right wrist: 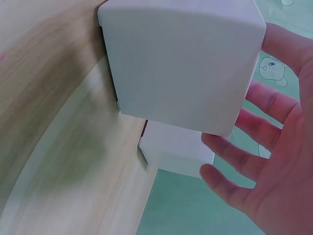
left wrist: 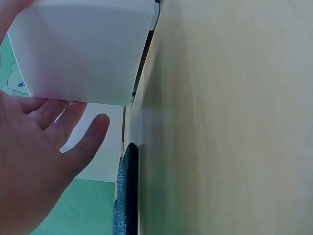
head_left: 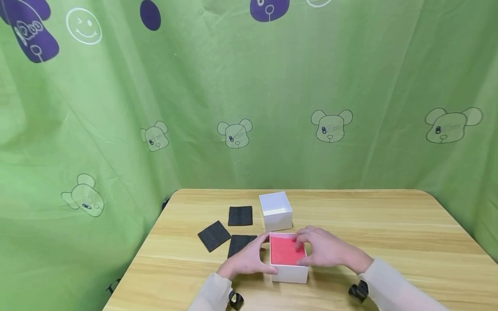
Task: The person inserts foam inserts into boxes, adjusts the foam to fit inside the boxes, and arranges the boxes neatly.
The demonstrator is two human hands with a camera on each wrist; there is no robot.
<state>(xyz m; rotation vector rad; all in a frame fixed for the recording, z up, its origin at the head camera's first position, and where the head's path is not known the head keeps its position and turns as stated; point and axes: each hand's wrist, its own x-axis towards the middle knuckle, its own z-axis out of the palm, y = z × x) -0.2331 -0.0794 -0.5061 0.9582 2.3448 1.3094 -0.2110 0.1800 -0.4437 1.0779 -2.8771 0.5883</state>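
A white box [head_left: 289,274] stands near the front of the table, with a flat red square [head_left: 283,250] inside, close below its rim. My left hand [head_left: 249,258] holds the box at its left side, thumb at the front corner and fingers toward the back corner. Over the right rim reaches my right hand [head_left: 324,247], its bent fingertips touching the red square and its thumb near the right edge. From the right wrist view, some fingers of that hand lie along the far edge of the box wall [right wrist: 181,68].
A second white box part [head_left: 277,221], open side up, stands just behind the first. Dark square pads lie on the left: one at the back [head_left: 240,216], one turned at an angle [head_left: 214,236], and one [head_left: 239,244] partly hidden by my left hand. A green curtain [head_left: 272,164] hangs behind the wooden table.
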